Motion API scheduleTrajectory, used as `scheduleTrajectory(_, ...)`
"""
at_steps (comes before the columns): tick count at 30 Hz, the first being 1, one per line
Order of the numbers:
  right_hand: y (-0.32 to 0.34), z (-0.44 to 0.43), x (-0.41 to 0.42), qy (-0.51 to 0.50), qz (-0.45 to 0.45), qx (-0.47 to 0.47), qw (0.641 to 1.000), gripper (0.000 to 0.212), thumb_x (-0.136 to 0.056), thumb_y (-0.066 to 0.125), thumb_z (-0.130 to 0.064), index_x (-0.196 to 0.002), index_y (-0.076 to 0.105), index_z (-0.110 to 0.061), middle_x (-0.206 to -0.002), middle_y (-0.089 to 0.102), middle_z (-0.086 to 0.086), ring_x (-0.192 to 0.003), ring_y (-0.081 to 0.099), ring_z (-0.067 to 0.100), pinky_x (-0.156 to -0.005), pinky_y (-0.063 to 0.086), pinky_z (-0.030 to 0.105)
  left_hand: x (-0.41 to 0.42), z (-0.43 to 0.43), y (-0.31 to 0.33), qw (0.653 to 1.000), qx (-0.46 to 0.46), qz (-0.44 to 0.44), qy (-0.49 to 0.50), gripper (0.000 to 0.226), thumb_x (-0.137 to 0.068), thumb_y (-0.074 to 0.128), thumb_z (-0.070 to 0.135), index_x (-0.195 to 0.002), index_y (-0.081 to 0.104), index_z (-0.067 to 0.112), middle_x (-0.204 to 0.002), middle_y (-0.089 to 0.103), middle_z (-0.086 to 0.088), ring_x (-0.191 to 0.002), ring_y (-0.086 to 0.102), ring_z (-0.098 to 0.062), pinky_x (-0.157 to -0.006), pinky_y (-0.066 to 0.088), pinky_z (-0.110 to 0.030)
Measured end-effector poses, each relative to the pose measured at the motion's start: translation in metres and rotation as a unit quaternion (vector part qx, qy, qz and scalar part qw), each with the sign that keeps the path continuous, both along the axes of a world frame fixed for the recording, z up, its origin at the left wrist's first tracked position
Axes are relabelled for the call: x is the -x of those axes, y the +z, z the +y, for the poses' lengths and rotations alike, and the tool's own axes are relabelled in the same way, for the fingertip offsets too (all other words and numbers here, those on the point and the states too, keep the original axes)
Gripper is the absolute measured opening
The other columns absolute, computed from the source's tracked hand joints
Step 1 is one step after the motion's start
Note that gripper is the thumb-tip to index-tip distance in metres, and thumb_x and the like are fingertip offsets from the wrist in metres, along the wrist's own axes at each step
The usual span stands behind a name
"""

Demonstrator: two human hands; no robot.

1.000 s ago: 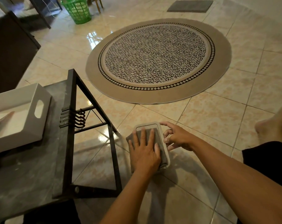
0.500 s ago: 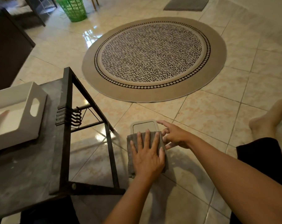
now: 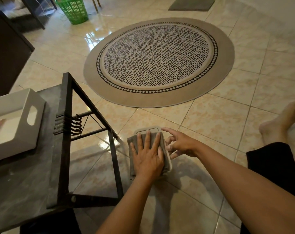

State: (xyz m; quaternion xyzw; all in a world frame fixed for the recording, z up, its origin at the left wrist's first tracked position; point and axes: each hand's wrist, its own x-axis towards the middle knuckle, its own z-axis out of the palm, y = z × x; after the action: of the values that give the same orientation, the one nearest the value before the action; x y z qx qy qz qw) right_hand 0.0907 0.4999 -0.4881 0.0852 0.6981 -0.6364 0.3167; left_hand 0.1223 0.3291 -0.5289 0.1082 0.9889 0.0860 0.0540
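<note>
A flat beige rectangular tray (image 3: 147,129) with rounded corners lies on the tiled floor in front of me. A grey cloth (image 3: 132,146) is spread over most of it. My left hand (image 3: 147,157) presses flat on the cloth, fingers straight and pointing away from me. My right hand (image 3: 181,144) holds the tray's right edge: the index finger reaches to the far right corner, and the other fingers and thumb curl against the rim. Only the tray's far end and right rim show.
A black metal-framed table (image 3: 65,149) with a dark stone top stands at left and carries a white handled box (image 3: 18,132). A round patterned rug (image 3: 158,61) lies ahead, with a green basket (image 3: 72,9) and grey mat (image 3: 192,4) beyond. My bare foot (image 3: 278,122) rests at right.
My left hand slid the cloth back toward me, baring the tray's far end, then pushed it forward again. My right hand stayed on the right edge.
</note>
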Motion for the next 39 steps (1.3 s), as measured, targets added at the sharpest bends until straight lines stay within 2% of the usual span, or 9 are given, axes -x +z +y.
scheduleTrajectory(6, -0.002, 0.001, 0.002, 0.011, 0.003, -0.005, 1.0, 0.09, -0.084, 0.046, 0.022, -0.153, 0.026, -0.033, -0.115, 0.06, 0.014, -0.089, 0.069, 0.026, -0.065, 0.062, 0.039, -0.003, 0.014, -0.003, 1.0, -0.002, -0.004, -0.024, 0.06, -0.095, 0.001, 0.053, -0.151, -0.018, 0.044, -0.163, -0.022, 0.005, -0.145, -0.031, -0.027, -0.117, -0.016, -0.057)
scheduleTrajectory(11, -0.004, 0.0, 0.0, 0.007, 0.01, -0.009, 1.0, 0.09, -0.084, 0.053, 0.02, -0.149, 0.031, -0.038, -0.095, 0.054, 0.014, -0.079, 0.066, 0.026, -0.069, 0.064, 0.044, 0.019, 0.0, 0.004, 1.0, 0.002, -0.012, 0.005, 0.065, -0.089, -0.007, 0.055, -0.15, -0.023, 0.038, -0.161, -0.029, 0.002, -0.144, -0.033, -0.027, -0.117, -0.015, -0.057)
scheduleTrajectory(15, -0.005, 0.001, 0.003, 0.008, 0.011, -0.008, 1.0, 0.09, -0.083, 0.052, 0.021, -0.151, 0.03, -0.035, -0.098, 0.056, 0.016, -0.081, 0.066, 0.027, -0.069, 0.063, 0.045, -0.004, 0.004, -0.006, 1.0, -0.001, 0.001, 0.013, 0.063, -0.093, -0.006, 0.056, -0.152, -0.02, 0.037, -0.162, -0.025, 0.0, -0.143, -0.036, -0.026, -0.114, -0.021, -0.055)
scheduleTrajectory(19, -0.004, 0.001, 0.001, 0.011, 0.007, -0.011, 1.0, 0.091, -0.083, 0.047, 0.022, -0.152, 0.028, -0.034, -0.101, 0.06, 0.014, -0.079, 0.068, 0.022, -0.06, 0.06, 0.035, 0.009, 0.023, 0.0, 1.0, 0.011, -0.016, -0.015, 0.071, -0.086, -0.007, 0.055, -0.152, -0.021, 0.034, -0.161, -0.028, 0.0, -0.144, -0.034, -0.03, -0.117, -0.014, -0.058)
scheduleTrajectory(24, -0.006, 0.001, -0.002, -0.009, 0.006, 0.001, 1.0, 0.09, -0.084, 0.052, 0.02, -0.151, 0.029, -0.034, -0.093, 0.052, 0.013, -0.08, 0.062, 0.028, -0.071, 0.063, 0.047, 0.031, 0.003, 0.014, 1.0, 0.011, -0.02, 0.02, 0.063, -0.094, 0.0, 0.049, -0.152, -0.019, 0.033, -0.162, -0.026, 0.0, -0.146, -0.029, -0.028, -0.119, -0.009, -0.058)
scheduleTrajectory(26, -0.008, 0.001, -0.002, -0.015, 0.01, 0.007, 1.0, 0.088, -0.084, 0.053, 0.02, -0.151, 0.031, -0.033, -0.092, 0.049, 0.012, -0.078, 0.061, 0.028, -0.071, 0.063, 0.048, 0.019, -0.002, 0.011, 0.999, -0.008, -0.023, 0.041, 0.061, -0.1, 0.011, 0.045, -0.152, -0.019, 0.034, -0.162, -0.026, 0.0, -0.145, -0.032, -0.026, -0.119, -0.011, -0.057)
scheduleTrajectory(30, -0.011, 0.002, -0.004, -0.024, 0.014, 0.007, 1.0, 0.088, -0.083, 0.051, 0.022, -0.15, 0.033, -0.032, -0.091, 0.051, 0.01, -0.074, 0.061, 0.025, -0.07, 0.062, 0.049, -0.02, 0.012, 0.006, 0.999, 0.011, -0.029, 0.022, 0.061, -0.098, 0.006, 0.047, -0.152, -0.021, 0.034, -0.159, -0.033, 0.0, -0.141, -0.038, -0.027, -0.115, -0.019, -0.058)
scheduleTrajectory(35, -0.017, -0.007, -0.018, -0.159, 0.02, 0.03, 0.987, 0.088, -0.083, 0.048, 0.022, -0.152, 0.027, -0.03, -0.085, 0.053, 0.009, -0.06, 0.061, 0.011, -0.049, 0.056, 0.031, -0.034, 0.023, 0.008, 0.998, -0.012, -0.036, 0.048, 0.063, -0.101, 0.015, 0.049, -0.152, -0.018, 0.036, -0.159, -0.032, 0.0, -0.142, -0.037, -0.025, -0.113, -0.025, -0.052)
scheduleTrajectory(39, -0.025, -0.024, -0.038, -0.245, 0.008, 0.052, 0.968, 0.089, -0.087, 0.054, 0.016, -0.153, 0.016, -0.031, -0.093, 0.056, 0.011, -0.08, 0.065, 0.02, -0.057, 0.061, 0.034, -0.033, 0.015, 0.009, 0.998, -0.026, -0.024, 0.061, 0.062, -0.101, 0.019, 0.05, -0.152, -0.015, 0.038, -0.16, -0.027, -0.001, -0.144, -0.032, -0.025, -0.115, -0.021, -0.051)
